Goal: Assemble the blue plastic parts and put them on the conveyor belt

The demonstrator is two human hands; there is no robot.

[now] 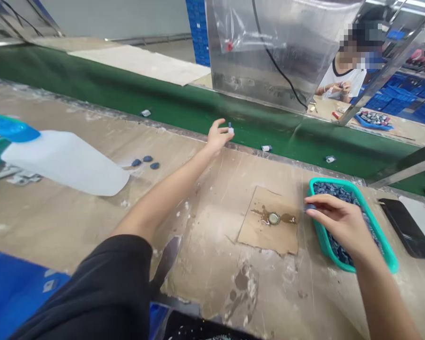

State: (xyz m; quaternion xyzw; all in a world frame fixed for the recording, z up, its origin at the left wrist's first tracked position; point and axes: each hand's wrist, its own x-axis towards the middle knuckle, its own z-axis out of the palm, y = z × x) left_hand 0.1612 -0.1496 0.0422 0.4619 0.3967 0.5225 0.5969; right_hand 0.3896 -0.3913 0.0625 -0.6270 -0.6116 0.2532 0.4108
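A small dark-blue piece [309, 207] sits pinched between the right hand's [343, 221] thumb and fingers, beside the green basket [390, 259] of similar pieces. The left hand [217, 137] has loosely spread fingers, a white-and-blue piece [230, 129] at their tips, over the green belt [184, 115]; whether gripped, I cannot tell. Between lies cardboard [251, 236] bearing a bottle cap [273, 218].

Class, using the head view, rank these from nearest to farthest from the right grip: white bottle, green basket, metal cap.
1. Green basket: on the right, partly hidden by the right grip.
2. Metal cap: left of it, on the cardboard.
3. White bottle: far left.
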